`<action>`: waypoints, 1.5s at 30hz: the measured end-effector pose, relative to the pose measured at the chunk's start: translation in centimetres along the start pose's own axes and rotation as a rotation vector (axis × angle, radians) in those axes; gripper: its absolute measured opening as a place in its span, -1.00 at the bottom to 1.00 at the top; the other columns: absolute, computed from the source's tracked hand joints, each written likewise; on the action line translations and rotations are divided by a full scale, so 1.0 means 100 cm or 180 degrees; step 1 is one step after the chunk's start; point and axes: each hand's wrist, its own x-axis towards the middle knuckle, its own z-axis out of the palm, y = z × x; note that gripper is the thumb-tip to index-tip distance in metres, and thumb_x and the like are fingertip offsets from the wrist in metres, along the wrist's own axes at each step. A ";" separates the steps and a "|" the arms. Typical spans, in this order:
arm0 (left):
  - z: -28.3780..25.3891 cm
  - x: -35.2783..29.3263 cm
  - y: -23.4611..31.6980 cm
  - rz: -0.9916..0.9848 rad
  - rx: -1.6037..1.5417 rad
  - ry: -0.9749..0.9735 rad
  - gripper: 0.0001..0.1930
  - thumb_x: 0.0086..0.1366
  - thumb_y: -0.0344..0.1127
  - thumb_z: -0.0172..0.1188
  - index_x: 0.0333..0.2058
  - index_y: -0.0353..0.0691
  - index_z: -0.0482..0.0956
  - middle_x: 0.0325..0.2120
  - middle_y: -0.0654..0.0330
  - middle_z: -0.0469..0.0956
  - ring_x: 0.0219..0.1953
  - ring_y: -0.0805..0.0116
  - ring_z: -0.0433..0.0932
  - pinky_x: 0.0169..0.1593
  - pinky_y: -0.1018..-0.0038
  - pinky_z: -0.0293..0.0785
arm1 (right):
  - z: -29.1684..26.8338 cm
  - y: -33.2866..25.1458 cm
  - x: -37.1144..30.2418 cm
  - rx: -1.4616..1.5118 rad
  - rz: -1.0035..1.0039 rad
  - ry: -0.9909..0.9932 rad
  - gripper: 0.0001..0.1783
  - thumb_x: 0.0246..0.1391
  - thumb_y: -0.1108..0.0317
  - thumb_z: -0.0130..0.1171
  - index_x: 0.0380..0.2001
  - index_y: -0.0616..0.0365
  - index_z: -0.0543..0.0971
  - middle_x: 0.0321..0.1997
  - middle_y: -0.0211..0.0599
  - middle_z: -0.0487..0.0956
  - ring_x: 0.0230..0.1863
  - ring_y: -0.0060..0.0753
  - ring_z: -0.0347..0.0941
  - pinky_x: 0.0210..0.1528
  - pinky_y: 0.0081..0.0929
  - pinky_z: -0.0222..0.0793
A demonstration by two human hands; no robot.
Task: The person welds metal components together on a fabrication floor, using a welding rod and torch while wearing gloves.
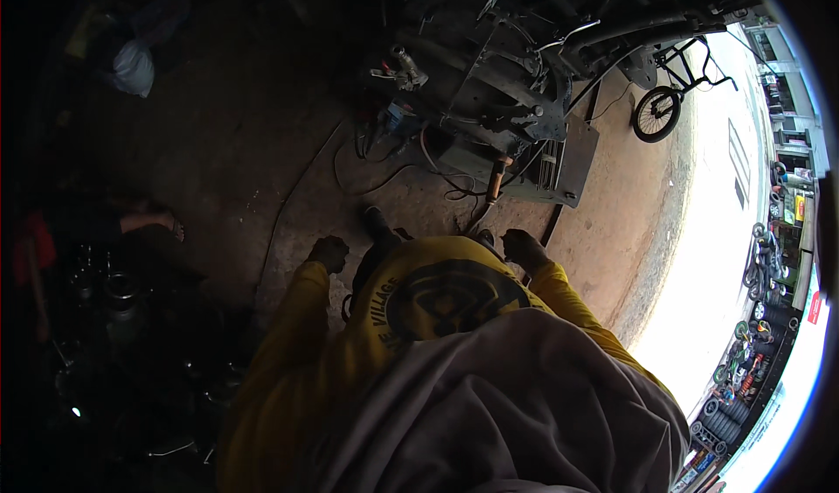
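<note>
My left hand [329,253] is curled closed beside my left thigh, below the yellow sleeve, with nothing visible in it. On the other side, my right hand [524,248] hangs by my right hip with its fingers bent in, and no object shows in its grip. Just ahead of my right hand, an orange-and-dark tool with a long grip [497,180] stands slanted against a metal box [559,165]; neither hand touches it. Beyond it lies a large dark metal frame [498,82] with brackets and rods. The insides of both hands are in shadow.
Cables [293,183] trail over the dirt floor ahead of my feet. A small bicycle [657,113] stands at the far right. Another person's bare limb [149,220] shows at the left, near dark metal parts [121,288]. Stacked tyres [725,423] line the bright roadside.
</note>
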 end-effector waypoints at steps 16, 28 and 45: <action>-0.117 0.020 -0.045 0.0294 0.1007 -0.0488 -0.69 -0.01 -0.21 0.30 -0.23 -0.06 0.66 -0.17 0.10 0.59 -0.08 0.05 0.57 -0.11 0.09 0.53 | 0.064 0.043 0.001 0.1161 0.0836 0.0993 -0.55 0.17 0.04 0.16 -0.13 0.24 0.62 -0.53 -0.35 0.52 -0.55 -0.42 0.46 -0.46 -0.41 0.43; -0.255 0.066 -0.004 -0.0874 -0.2407 0.1772 -0.74 0.34 -0.18 0.16 -0.22 -0.28 0.60 -0.40 0.13 0.62 -0.45 0.35 0.59 -0.23 0.38 0.51 | 0.033 -0.004 0.073 0.1464 0.0560 0.1023 -0.61 0.25 0.14 0.15 -0.03 0.23 0.54 -0.56 -0.45 0.46 -0.55 -0.52 0.41 -0.48 -0.48 0.41; -0.445 0.153 0.125 0.1985 -0.0395 0.2778 -0.84 0.30 -0.35 0.19 -0.17 -0.21 0.59 -0.19 0.04 0.62 -0.17 0.06 0.61 -0.07 0.26 0.57 | 0.119 0.018 0.008 0.2357 0.1013 0.1506 -0.61 0.16 0.11 0.20 -0.12 0.22 0.57 -0.45 -0.36 0.56 -0.53 -0.44 0.46 -0.52 -0.41 0.40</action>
